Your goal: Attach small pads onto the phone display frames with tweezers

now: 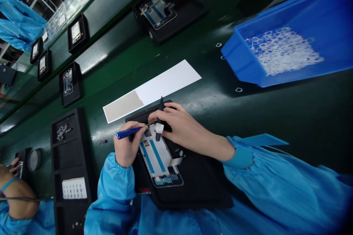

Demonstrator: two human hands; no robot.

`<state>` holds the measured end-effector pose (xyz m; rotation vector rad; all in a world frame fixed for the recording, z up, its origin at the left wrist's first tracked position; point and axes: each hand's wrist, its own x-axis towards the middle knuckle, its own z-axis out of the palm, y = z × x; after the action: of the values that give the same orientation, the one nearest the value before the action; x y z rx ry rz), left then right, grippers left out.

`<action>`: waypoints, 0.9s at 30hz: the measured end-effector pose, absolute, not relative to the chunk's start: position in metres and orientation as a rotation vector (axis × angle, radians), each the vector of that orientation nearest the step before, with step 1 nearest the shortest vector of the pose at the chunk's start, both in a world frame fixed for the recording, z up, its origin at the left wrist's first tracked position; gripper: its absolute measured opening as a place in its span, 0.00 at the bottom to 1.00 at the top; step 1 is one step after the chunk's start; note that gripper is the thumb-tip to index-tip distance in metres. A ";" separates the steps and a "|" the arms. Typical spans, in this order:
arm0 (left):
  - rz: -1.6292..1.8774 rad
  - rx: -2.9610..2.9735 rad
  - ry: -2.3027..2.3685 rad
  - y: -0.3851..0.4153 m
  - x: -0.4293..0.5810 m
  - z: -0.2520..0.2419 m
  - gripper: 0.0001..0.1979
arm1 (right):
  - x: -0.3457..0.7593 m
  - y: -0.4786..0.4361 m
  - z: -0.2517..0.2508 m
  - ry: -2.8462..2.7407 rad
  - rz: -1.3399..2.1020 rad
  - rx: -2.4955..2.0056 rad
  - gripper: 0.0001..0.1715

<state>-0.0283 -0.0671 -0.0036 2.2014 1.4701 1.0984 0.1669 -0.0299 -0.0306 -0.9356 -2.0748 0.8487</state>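
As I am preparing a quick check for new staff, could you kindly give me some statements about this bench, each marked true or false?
1. A phone frame lies on a black pad. True.
2. Only one hand holds a tool. False: the left hand holds a blue tool and the right hand a black tool.
3. The blue bin contains many white pieces. True.
4. Every white piece is inside the bin. False: a few lie outside, on the green table.
5. A white strip lies on the table. True.
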 end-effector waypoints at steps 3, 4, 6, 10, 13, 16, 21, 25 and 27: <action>1.104 2.160 1.474 -0.068 -0.026 0.001 0.03 | 0.169 -0.031 -0.028 -2.080 0.800 -0.957 0.14; 1.107 2.142 1.481 -0.068 -0.026 0.003 0.02 | 0.169 -0.031 -0.028 -2.078 0.795 -0.961 0.14; 1.129 2.118 1.480 -0.068 -0.025 0.005 0.03 | 0.169 -0.031 -0.028 -2.062 0.814 -0.961 0.13; 1.118 2.108 1.473 -0.067 -0.025 0.003 0.02 | 0.170 -0.030 -0.031 -2.027 0.886 -0.959 0.14; 1.122 2.110 1.479 -0.067 -0.026 -0.001 0.03 | 0.171 -0.028 -0.032 -2.008 0.973 -0.963 0.14; 1.127 2.145 1.473 -0.068 -0.027 -0.003 0.06 | 0.174 -0.026 -0.031 -1.995 1.070 -0.950 0.13; 1.096 2.171 1.483 -0.067 -0.027 -0.003 0.07 | 0.177 -0.024 -0.030 -1.995 1.148 -0.929 0.11; 1.093 2.197 1.486 -0.068 -0.026 -0.002 0.06 | 0.177 -0.024 -0.030 -1.999 1.134 -0.933 0.11; 1.066 2.206 1.500 -0.067 -0.024 0.000 0.04 | 0.177 -0.025 -0.029 -2.004 1.132 -0.943 0.11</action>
<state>-0.0243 -0.0673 0.0000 2.2062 1.5000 1.0658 0.1768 -0.0246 -0.0291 -0.9433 -2.0042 1.1319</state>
